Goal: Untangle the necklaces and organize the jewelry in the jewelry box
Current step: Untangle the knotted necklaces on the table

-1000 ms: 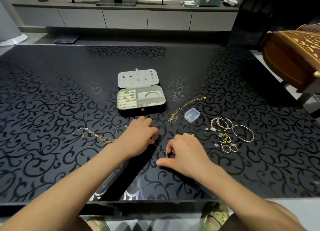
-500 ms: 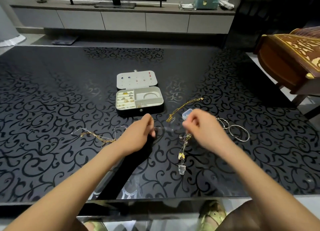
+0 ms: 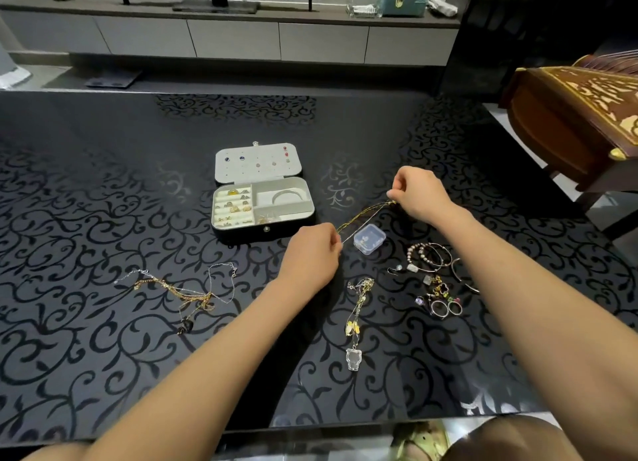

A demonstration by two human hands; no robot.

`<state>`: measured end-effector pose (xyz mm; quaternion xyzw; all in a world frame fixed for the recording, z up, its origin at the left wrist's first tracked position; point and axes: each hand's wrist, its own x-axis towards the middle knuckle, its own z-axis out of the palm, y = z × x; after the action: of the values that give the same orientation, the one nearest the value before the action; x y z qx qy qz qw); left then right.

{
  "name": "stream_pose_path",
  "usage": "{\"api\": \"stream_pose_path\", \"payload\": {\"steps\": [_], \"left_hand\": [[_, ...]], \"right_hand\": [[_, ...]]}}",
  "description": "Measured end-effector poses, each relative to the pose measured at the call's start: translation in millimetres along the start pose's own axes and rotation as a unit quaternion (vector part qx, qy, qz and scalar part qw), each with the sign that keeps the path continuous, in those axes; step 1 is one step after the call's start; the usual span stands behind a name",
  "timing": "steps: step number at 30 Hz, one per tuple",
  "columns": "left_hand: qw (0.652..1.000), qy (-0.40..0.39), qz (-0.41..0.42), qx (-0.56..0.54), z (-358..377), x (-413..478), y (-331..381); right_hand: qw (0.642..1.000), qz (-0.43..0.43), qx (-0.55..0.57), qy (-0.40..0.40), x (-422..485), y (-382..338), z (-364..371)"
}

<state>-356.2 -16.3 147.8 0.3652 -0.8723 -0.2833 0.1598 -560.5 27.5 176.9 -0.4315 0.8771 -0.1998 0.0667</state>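
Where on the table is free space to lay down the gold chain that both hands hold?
Bare table lies left of the jewelry box and behind it. Right of the right hand it is also free. It is crowded near the gold chain: the clear case, the bracelets and rings and the pendant necklace lie close together.

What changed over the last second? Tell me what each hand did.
Both hands let go of the pendant necklace, which now lies on the table, and reached forward to the gold chain. The left hand pinches its near end, the right hand its far end. The jewelry box, tangled chains and bangles stayed put.
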Motion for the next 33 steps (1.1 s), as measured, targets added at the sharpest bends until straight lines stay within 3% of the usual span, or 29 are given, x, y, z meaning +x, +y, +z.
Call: {"api": "stream_pose_path", "payload": {"steps": [8,14,18,27,33], "left_hand": [[0.997,-0.010,0.016,0.080,8,2,-1],[0.997,-0.005,0.029,0.075,-5,-8,-9],[0.998,-0.002,0.024,0.060,-18,-23,-14],[0.992,-0.115,0.007,0.053,-15,-80,15],[0.993,-0.071,0.021,0.093,2,-112,25]], "right_hand": [[0.991,0.000,-0.132,-0.003,-4,21,19],[0.993,0.003,-0.113,0.026,-17,17,8],[0.998,-0.012,-0.013,0.060,-52,-7,-7],[0.994,-0.019,0.069,-0.081,-155,-39,5],[0.994,-0.057,0.016,-0.093,-170,-24,16]]}}
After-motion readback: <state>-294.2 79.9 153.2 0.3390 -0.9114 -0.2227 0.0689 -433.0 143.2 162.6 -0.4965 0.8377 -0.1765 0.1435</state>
